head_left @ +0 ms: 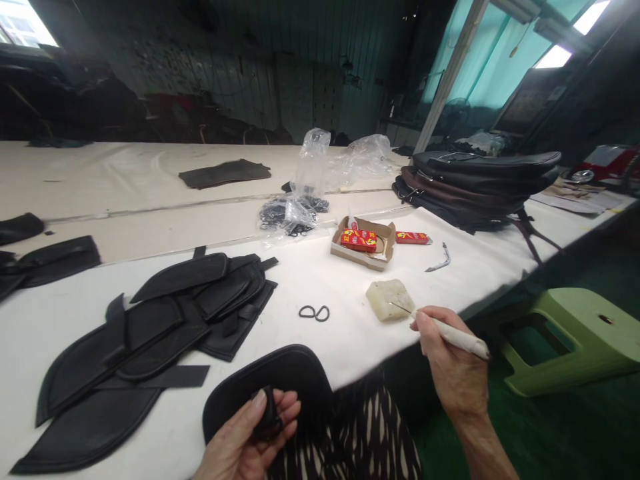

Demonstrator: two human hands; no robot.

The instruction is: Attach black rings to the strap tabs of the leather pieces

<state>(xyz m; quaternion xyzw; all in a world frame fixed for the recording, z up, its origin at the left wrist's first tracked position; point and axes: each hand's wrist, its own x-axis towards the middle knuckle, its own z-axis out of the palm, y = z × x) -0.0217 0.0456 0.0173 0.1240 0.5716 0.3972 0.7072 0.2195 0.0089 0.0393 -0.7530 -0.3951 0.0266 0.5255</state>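
Right hand point(456, 377), lower right of the frame: a slim tool with a white cylindrical handle point(463, 339) is being gripped between thumb and forefinger near its metal shaft, the other fingers being curled in below. The thin metal tip is being aimed leftward over a pale yellow, waxy-looking block point(390, 300), right of centre; contact or depth cannot be told.

Left hand point(250, 433), bottom centre: a small folded black piece point(269, 413) is being pinched between thumb and fingers, the remaining fingers being loosely curled. It is being held over a rounded black panel point(265, 363) at the near edge of the white-covered table point(330, 353).

Two black D-shaped rings point(314, 313) are being left lying near the centre, between stacked black curved panels point(150, 320) and the block.

Judgement on handling: control is being best served by a grip close to the shaft, light pressure, a straight tip, and left fingers being held clear of the point.
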